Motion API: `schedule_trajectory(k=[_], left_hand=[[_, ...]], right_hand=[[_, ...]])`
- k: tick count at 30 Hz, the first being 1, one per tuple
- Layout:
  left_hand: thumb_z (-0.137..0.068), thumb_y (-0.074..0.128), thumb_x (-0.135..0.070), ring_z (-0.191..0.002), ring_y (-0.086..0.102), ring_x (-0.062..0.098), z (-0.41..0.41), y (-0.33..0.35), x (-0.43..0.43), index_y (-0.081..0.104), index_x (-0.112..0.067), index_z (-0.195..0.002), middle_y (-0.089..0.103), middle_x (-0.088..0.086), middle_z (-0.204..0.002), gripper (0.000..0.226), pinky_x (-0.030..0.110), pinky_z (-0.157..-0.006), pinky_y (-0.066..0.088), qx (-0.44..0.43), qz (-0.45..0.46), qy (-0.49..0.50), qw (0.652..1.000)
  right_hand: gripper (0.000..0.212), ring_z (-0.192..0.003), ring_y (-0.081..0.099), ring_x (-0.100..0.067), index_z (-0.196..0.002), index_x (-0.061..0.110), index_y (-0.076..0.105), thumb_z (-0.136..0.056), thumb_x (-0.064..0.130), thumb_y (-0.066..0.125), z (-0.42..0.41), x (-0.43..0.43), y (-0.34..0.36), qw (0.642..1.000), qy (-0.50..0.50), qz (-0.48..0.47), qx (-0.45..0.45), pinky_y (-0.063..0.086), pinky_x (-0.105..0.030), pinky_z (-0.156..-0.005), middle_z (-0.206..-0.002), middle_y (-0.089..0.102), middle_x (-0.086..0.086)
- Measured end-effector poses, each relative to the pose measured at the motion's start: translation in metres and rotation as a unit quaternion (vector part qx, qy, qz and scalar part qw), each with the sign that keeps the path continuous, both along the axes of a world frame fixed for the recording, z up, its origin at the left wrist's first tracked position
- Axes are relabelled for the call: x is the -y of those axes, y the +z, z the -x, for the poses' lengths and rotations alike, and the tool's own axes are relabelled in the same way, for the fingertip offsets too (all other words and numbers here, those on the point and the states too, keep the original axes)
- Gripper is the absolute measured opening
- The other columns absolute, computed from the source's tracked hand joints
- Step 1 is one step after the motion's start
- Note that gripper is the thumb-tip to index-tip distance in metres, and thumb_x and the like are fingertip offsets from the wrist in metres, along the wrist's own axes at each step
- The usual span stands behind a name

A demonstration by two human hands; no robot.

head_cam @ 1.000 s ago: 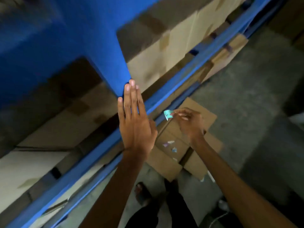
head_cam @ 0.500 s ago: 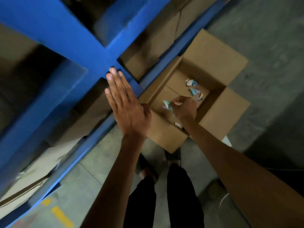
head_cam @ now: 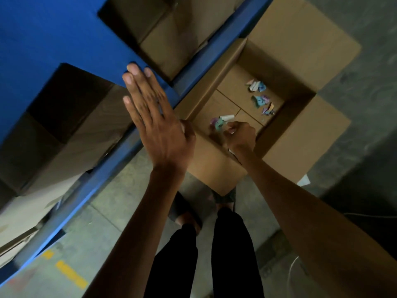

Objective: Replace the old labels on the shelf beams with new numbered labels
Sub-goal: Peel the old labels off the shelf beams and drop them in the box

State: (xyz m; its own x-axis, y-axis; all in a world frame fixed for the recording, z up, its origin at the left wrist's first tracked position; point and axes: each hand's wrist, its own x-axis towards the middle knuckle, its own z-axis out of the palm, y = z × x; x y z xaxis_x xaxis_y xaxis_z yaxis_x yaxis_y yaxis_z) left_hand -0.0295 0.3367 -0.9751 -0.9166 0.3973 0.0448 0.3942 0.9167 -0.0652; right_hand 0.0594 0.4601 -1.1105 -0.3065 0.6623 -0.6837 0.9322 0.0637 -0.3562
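My left hand [head_cam: 153, 123] is flat with straight fingers, its fingertips touching the blue shelf frame [head_cam: 64, 33] where an upright meets a beam. My right hand [head_cam: 238, 136] is lower, over the open cardboard box [head_cam: 300, 134] on the floor, and pinches a crumpled teal and white label [head_cam: 221, 122] between its fingertips. Several crumpled coloured label scraps [head_cam: 261, 97] lie on the bottom of the box.
Closed cardboard cartons [head_cam: 176, 35] fill the shelf levels behind the blue beams [head_cam: 90, 183]. My legs and sandalled feet [head_cam: 187, 214] stand on the grey concrete floor just before the box. Yellow floor marks [head_cam: 71, 274] lie at lower left.
The view has tilted down toward the floor. My right hand has carried the peeled label down from beam height to over the open box. My left hand stays flat on the blue frame.
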Motion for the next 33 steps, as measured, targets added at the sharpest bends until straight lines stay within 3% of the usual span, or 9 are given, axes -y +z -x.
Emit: schedule_trajectory(k=[7, 11, 15, 19, 23, 25, 29, 33], left_hand=[[-0.083, 0.06, -0.026, -0.157, 0.007, 0.047, -0.001, 0.005, -0.001, 0.008, 0.006, -0.16, 0.009, 0.035, -0.167, 0.099, 0.05, -0.13, 0.006, 0.03, -0.009, -0.008, 0.999], [-0.086, 0.065, -0.028, -0.158, 0.0, 0.046, -0.009, 0.031, -0.006, 0.004, 0.003, -0.162, 0.001, 0.033, -0.168, 0.102, 0.052, -0.13, 0.007, 0.09, -0.032, -0.001, 0.995], [-0.088, 0.061, -0.024, -0.159, -0.009, 0.038, -0.021, 0.077, -0.019, 0.0, 0.003, -0.162, -0.007, 0.026, -0.171, 0.099, 0.05, -0.13, 0.003, 0.163, -0.067, -0.039, 0.984], [-0.085, 0.062, -0.025, -0.159, -0.012, 0.034, -0.028, 0.155, -0.047, 0.002, 0.004, -0.161, -0.008, 0.023, -0.171, 0.101, 0.047, -0.131, -0.002, 0.187, -0.098, -0.108, 0.972], [-0.072, 0.044, -0.034, -0.16, -0.005, 0.036, -0.027, 0.259, -0.078, 0.008, 0.006, -0.161, -0.001, 0.024, -0.171, 0.103, 0.051, -0.13, 0.008, 0.172, -0.133, -0.144, 0.965], [-0.071, 0.041, -0.028, -0.16, -0.001, 0.037, -0.027, 0.309, -0.091, 0.012, 0.006, -0.16, 0.003, 0.025, -0.171, 0.1, 0.052, -0.13, 0.011, 0.155, -0.156, -0.162, 0.962], [-0.072, 0.065, -0.013, -0.161, 0.0, 0.032, -0.027, 0.428, -0.109, 0.015, 0.002, -0.161, 0.005, 0.02, -0.172, 0.104, 0.05, -0.129, 0.017, 0.097, -0.203, -0.213, 0.951], [-0.08, 0.069, -0.015, -0.161, 0.001, 0.031, -0.026, 0.52, -0.12, 0.015, 0.0, -0.161, 0.003, 0.017, -0.172, 0.099, 0.049, -0.13, 0.017, 0.033, -0.213, -0.245, 0.945]], right_hand=[[0.03, -0.111, 0.07, -0.027, -0.119, 0.013, 0.073, -0.091, 0.019, 0.065, 0.002, -0.008, 0.025, 0.999, 0.025, -0.022, -0.012, 0.056, -0.036, -0.098, -0.111, 0.077, -0.01], [0.039, -0.116, 0.067, -0.025, -0.128, 0.018, 0.07, -0.089, 0.018, 0.07, 0.004, -0.024, 0.071, 0.997, 0.046, -0.021, -0.054, 0.054, -0.037, -0.101, -0.121, 0.073, -0.006], [0.043, -0.123, 0.061, -0.028, -0.136, 0.021, 0.063, -0.094, 0.016, 0.061, 0.014, -0.046, 0.139, 0.991, 0.083, -0.052, -0.091, 0.051, -0.039, -0.103, -0.133, 0.066, -0.008], [0.038, -0.12, 0.062, -0.035, -0.131, 0.012, 0.066, -0.093, 0.018, 0.059, 0.023, -0.076, 0.235, 0.98, 0.102, -0.109, -0.132, 0.051, -0.042, -0.099, -0.128, 0.067, -0.016], [0.044, -0.118, 0.064, -0.03, -0.134, 0.015, 0.065, -0.09, 0.009, 0.062, 0.031, -0.104, 0.354, 0.953, 0.089, -0.16, -0.243, 0.05, -0.036, -0.097, -0.132, 0.066, -0.011], [0.045, -0.12, 0.064, -0.031, -0.134, 0.012, 0.064, -0.089, 0.008, 0.064, 0.036, -0.118, 0.411, 0.934, 0.103, -0.19, -0.283, 0.049, -0.036, -0.1, -0.132, 0.066, -0.013], [0.047, -0.12, 0.064, -0.031, -0.134, 0.014, 0.065, -0.087, 0.008, 0.065, 0.043, -0.151, 0.551, 0.886, 0.113, -0.274, -0.357, 0.053, -0.04, -0.098, -0.133, 0.066, -0.011], [0.044, -0.117, 0.065, -0.033, -0.131, 0.01, 0.066, -0.087, 0.004, 0.065, 0.05, -0.176, 0.661, 0.834, 0.112, -0.342, -0.42, 0.047, -0.036, -0.102, -0.126, 0.068, -0.013]])
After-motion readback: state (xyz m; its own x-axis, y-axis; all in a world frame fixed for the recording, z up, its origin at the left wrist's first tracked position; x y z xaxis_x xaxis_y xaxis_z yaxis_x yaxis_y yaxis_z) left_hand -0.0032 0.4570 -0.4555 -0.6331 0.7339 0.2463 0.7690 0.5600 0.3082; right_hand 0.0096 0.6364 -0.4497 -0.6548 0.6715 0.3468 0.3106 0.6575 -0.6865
